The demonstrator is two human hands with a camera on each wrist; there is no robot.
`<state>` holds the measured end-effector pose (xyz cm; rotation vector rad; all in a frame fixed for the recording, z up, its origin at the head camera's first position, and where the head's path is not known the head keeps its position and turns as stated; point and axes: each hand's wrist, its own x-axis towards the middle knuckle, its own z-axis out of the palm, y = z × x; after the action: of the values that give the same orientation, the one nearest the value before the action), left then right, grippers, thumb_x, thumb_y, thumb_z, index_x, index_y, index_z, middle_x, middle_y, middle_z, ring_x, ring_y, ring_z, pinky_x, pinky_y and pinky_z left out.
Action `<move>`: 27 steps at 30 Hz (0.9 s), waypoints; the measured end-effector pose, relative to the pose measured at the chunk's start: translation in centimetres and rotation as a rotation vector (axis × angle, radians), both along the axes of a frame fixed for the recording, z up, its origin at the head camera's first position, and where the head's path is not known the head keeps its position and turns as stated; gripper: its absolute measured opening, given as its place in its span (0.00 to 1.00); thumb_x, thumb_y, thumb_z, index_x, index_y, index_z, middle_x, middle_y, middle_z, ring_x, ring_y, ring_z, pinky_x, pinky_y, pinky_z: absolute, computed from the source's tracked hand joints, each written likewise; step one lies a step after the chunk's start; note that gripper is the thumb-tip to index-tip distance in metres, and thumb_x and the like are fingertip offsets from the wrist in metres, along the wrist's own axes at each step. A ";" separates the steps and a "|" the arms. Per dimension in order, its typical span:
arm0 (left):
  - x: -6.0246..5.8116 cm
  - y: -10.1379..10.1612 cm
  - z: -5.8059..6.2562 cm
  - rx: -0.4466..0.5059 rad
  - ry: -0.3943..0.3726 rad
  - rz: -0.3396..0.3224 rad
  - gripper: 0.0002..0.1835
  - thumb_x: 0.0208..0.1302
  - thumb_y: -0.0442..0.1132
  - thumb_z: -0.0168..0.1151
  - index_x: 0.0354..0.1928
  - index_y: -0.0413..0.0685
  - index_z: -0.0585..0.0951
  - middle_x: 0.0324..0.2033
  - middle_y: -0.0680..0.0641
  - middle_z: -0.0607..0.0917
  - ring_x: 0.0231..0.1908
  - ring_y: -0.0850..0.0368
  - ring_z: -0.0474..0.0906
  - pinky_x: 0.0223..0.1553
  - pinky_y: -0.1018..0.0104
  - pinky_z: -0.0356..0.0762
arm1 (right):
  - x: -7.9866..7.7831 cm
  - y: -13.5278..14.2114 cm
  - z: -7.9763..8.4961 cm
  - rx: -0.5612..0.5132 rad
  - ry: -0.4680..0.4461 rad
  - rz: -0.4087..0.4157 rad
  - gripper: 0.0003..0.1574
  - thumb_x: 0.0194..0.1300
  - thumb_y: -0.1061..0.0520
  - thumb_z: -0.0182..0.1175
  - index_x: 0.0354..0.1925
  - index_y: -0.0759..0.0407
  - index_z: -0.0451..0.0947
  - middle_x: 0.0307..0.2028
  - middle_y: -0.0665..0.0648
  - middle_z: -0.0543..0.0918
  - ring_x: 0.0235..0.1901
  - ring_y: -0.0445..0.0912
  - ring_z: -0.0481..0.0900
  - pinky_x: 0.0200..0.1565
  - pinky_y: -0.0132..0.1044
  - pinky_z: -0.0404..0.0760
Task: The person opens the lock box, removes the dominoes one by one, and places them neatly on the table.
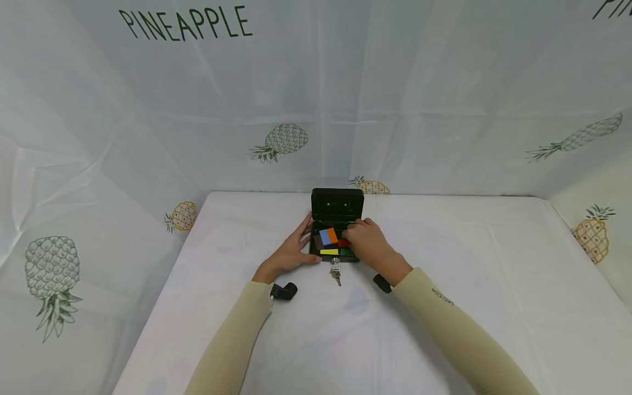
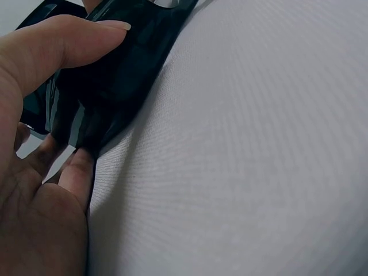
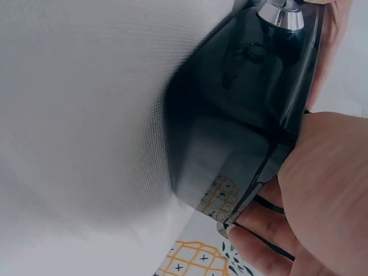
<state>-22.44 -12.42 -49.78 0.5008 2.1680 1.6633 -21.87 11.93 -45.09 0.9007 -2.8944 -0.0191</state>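
Observation:
A small black cash box (image 1: pixel 338 210) stands on the table with its lid raised. Blocks lie inside, among them a blue-and-orange one (image 1: pixel 328 236), a yellow one (image 1: pixel 329 252), a red one (image 1: pixel 343 242) and a green one (image 1: pixel 346 252). My left hand (image 1: pixel 290 253) holds the box at its left front corner, thumb on the front wall and fingers along the side. Over the right rim reaches my right hand (image 1: pixel 371 242), its fingers bent near the red block. Whether they pinch anything is hidden behind the hand. Keys (image 1: pixel 336 271) hang from the silver lock (image 3: pixel 282 16) at the front.
A white cloth (image 1: pixel 444 258) covers the table. Behind it hangs a pale curtain (image 1: pixel 419 109) with pineapple prints, close to the raised lid. Black wrist devices (image 1: pixel 283 291) sit at both sleeves.

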 end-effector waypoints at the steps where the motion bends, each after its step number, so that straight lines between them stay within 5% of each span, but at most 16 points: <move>1: 0.0 0.0 0.0 -0.002 0.001 0.000 0.69 0.58 0.23 0.77 0.87 0.63 0.39 0.84 0.44 0.48 0.83 0.47 0.48 0.82 0.55 0.56 | 0.0 0.0 0.0 0.004 -0.001 -0.002 0.05 0.66 0.61 0.74 0.42 0.56 0.92 0.40 0.55 0.91 0.42 0.53 0.84 0.49 0.49 0.84; 9: -0.1 0.0 0.0 -0.002 0.013 -0.002 0.68 0.58 0.24 0.77 0.87 0.60 0.39 0.84 0.43 0.49 0.83 0.46 0.46 0.82 0.54 0.55 | 0.0 0.1 -0.3 0.024 0.026 0.005 0.06 0.66 0.60 0.75 0.43 0.55 0.92 0.41 0.55 0.90 0.43 0.53 0.83 0.51 0.49 0.83; 27: -0.1 0.0 0.0 -0.001 0.011 -0.006 0.68 0.58 0.23 0.76 0.87 0.60 0.39 0.84 0.42 0.48 0.83 0.45 0.46 0.82 0.54 0.55 | 0.6 1.8 0.6 -0.123 0.157 0.076 0.08 0.64 0.61 0.76 0.43 0.56 0.92 0.41 0.55 0.91 0.44 0.53 0.83 0.52 0.48 0.85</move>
<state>-22.56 -12.44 -49.76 0.5169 2.1734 1.6599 -21.22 13.69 -44.46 0.9408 -2.6833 0.0899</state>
